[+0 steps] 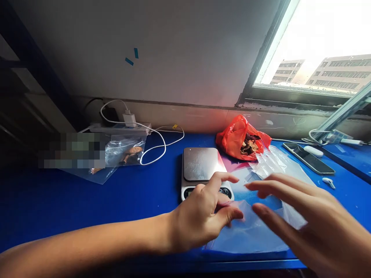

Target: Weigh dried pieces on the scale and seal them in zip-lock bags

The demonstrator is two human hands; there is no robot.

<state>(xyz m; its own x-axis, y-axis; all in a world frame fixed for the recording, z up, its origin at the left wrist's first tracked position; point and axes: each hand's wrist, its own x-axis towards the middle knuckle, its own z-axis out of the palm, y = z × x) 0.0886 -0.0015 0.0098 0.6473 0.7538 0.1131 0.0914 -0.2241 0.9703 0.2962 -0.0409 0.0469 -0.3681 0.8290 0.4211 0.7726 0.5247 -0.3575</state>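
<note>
With left hand half-curled, grip impossible to tell, and right hand wide, over clear plastic near worktop's front edge! Likely light, limp, slippery; best pinched by an edge.

From the near left I have the bare left forearm stretched across to the left wrist and left hand, near the middle. Its index finger points right, well apart from the left thumb; whether that thumb meets the curled fingers, I can't tell. My right hand comes from the near right, fingers pointing left, right thumb held apart.
</note>
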